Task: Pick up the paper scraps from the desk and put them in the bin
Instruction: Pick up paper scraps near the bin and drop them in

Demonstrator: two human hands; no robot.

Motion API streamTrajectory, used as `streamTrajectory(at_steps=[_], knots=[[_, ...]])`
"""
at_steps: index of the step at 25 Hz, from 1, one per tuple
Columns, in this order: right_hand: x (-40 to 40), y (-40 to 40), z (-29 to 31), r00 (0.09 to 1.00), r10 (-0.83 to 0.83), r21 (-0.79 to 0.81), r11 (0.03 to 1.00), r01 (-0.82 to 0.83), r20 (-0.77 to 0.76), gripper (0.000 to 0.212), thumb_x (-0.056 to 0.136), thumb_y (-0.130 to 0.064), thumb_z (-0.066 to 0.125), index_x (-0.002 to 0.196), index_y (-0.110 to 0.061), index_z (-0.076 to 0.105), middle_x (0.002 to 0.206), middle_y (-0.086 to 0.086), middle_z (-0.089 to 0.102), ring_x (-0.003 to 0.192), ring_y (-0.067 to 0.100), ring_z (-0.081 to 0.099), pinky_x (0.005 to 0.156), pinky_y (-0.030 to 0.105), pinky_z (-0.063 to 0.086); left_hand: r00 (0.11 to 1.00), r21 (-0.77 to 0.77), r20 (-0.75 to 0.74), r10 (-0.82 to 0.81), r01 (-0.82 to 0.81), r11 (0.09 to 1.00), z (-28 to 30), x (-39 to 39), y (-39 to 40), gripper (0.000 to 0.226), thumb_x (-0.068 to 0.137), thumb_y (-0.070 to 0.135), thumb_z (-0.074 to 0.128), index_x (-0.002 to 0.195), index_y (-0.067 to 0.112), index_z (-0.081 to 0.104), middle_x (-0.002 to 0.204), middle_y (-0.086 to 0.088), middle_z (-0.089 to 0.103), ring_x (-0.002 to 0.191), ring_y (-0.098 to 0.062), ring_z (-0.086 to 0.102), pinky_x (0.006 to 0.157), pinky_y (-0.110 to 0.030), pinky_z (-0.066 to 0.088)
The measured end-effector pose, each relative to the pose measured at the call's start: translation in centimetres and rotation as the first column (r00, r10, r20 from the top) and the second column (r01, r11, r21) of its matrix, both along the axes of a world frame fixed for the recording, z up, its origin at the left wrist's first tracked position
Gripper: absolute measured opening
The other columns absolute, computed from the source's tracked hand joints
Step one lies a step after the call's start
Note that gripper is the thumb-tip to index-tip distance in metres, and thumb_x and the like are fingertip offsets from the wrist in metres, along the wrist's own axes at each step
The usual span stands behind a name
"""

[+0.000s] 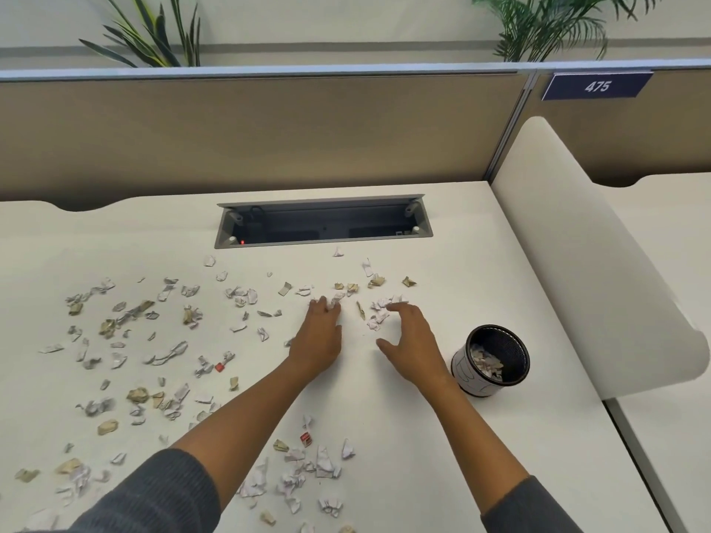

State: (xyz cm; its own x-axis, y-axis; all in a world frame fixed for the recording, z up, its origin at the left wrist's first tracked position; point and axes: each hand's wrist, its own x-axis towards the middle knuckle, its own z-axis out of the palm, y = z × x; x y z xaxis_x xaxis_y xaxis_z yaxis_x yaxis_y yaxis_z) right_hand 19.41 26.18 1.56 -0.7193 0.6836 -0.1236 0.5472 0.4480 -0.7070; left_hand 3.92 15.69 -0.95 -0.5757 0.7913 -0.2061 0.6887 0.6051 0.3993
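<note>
A: Head view. We locate the paper scraps (184,340) scattered over most of the white desk (404,436), thickest on the left and along the near edge, with a smaller cluster (379,313) in front of both hands. The mesh bin (496,359) stands on the desk to the right, just beside the right wrist, and already holds some scraps.

B: Hand state?

A: Our left hand (319,340) lies palm down, its fingertips (327,305) curling onto a white scrap (331,300) at the far end of its reach. We cannot tell whether that scrap is actually pinched. Our right hand (411,344) is spread, thumb apart from the fingers, hovering or resting beside the cluster and holding nothing.

B: Handling properties?

A: We judge the scraps very light, soft and crumpled. They likely crush without harm, so fragility is no concern. The risk is that they slide on the smooth desk or drift off in moving air.

B: Recommended hold?

A: We rake several together between both hands, then pinch the bunch from its sides, or cup it from below. Single flat pieces likely need a fingertip under a raised edge.

B: Other items in view?

A: An open cable tray (323,223) sits behind the scraps; small pieces near it could fall in.
</note>
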Motion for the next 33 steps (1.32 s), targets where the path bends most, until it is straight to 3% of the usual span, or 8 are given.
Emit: streamTrajectory(at_steps=[6,11,16,19,22,26,30,33], knots=[[-2.7,1.0,-1.4,0.995,0.004,-0.009,1.000,-0.003,0.099,0.085,0.080,-0.031,0.079,0.149,-0.020,0.031,0.161,0.006,0.015,0.151,0.025,0.011,0.118,0.035,0.023,0.983,0.016,-0.184,-0.015,0.019,1.000,-0.2,1.4,-1.6,0.033,0.092,-0.006,0.036,0.119,0.004,0.052,0.125,-0.009,0.051,0.117,-0.022,0.049,0.090,-0.028,0.042],[-3.9,1.1,-2.1,0.970,0.072,0.004,0.997,-0.075,0.230,0.070,0.094,-0.034,0.064,0.153,-0.025,0.027,0.164,0.004,0.006,0.152,0.027,-0.002,0.116,0.043,0.027,0.967,-0.046,-0.247,-0.069,0.060,0.997,0.3,2.1,-2.6,0.032,0.086,-0.013,0.037,0.105,0.005,0.055,0.114,-0.010,0.055,0.104,-0.024,0.054,0.078,-0.030,0.044],[-3.7,-0.2,-2.6,0.943,0.160,0.207,0.952,-0.226,0.292,0.036,0.101,-0.014,0.046,0.137,-0.012,0.047,0.145,0.007,0.039,0.141,0.028,0.030,0.108,0.033,0.034,0.951,-0.122,-0.281,-0.128,0.097,0.988,0.8,2.8,-2.9,0.034,0.084,-0.017,0.040,0.102,0.006,0.057,0.109,-0.012,0.056,0.101,-0.025,0.057,0.071,-0.029,0.041],[-2.8,-1.1,-2.3,0.956,0.141,0.239,0.949,-0.205,0.259,0.027,0.098,-0.005,0.044,0.121,-0.009,0.057,0.125,0.007,0.053,0.116,0.026,0.049,0.088,0.037,0.047,0.961,-0.112,-0.250,-0.120,0.094,0.989,1.1,3.1,-3.3,0.029,0.084,-0.015,0.039,0.096,0.006,0.056,0.102,-0.011,0.056,0.096,-0.026,0.057,0.066,-0.028,0.034],[-1.9,-2.1,-2.3,0.959,0.121,0.265,0.945,-0.190,0.258,0.024,0.095,-0.002,0.041,0.105,-0.007,0.062,0.108,0.008,0.058,0.096,0.027,0.053,0.077,0.038,0.047,0.975,-0.094,-0.200,-0.093,0.075,0.993,1.1,3.7,-3.8,0.025,0.085,-0.010,0.036,0.091,0.009,0.051,0.092,-0.009,0.052,0.089,-0.027,0.053,0.066,-0.030,0.031],[-0.3,-3.0,-1.8,0.973,0.105,0.213,0.966,-0.150,0.206,0.024,0.091,-0.001,0.045,0.095,-0.009,0.067,0.098,0.005,0.064,0.090,0.025,0.057,0.074,0.033,0.044,0.989,-0.093,-0.143,-0.045,0.032,0.995,1.4,4.1,-4.3,0.036,0.082,-0.008,0.035,0.064,0.018,0.019,0.068,0.003,0.025,0.077,-0.024,0.041,0.062,-0.031,0.027],[1.7,-3.0,0.3,0.998,0.009,-0.025,1.000,-0.007,0.061,0.016,0.088,-0.008,0.062,0.093,-0.015,0.076,0.088,-0.002,0.071,0.078,0.011,0.063,0.067,0.016,0.044,0.986,0.035,0.030,0.161,-0.162,0.986,2.1,3.8,-4.0,0.020,0.078,-0.007,0.043,0.071,0.009,0.052,0.082,-0.013,0.060,0.083,-0.032,0.059,0.069,-0.040,0.047],[3.5,-2.6,2.4,0.993,-0.109,-0.230,0.968,0.096,-0.046,0.009,0.084,-0.013,0.071,0.088,-0.018,0.078,0.081,-0.003,0.073,0.067,-0.002,0.064,0.061,0.006,0.044,0.944,0.091,0.172,0.282,-0.300,0.950,2.6,3.3,-3.8,0.020,0.075,-0.007,0.053,0.078,-0.002,0.072,0.088,-0.017,0.071,0.089,-0.031,0.066,0.066,-0.033,0.049]])
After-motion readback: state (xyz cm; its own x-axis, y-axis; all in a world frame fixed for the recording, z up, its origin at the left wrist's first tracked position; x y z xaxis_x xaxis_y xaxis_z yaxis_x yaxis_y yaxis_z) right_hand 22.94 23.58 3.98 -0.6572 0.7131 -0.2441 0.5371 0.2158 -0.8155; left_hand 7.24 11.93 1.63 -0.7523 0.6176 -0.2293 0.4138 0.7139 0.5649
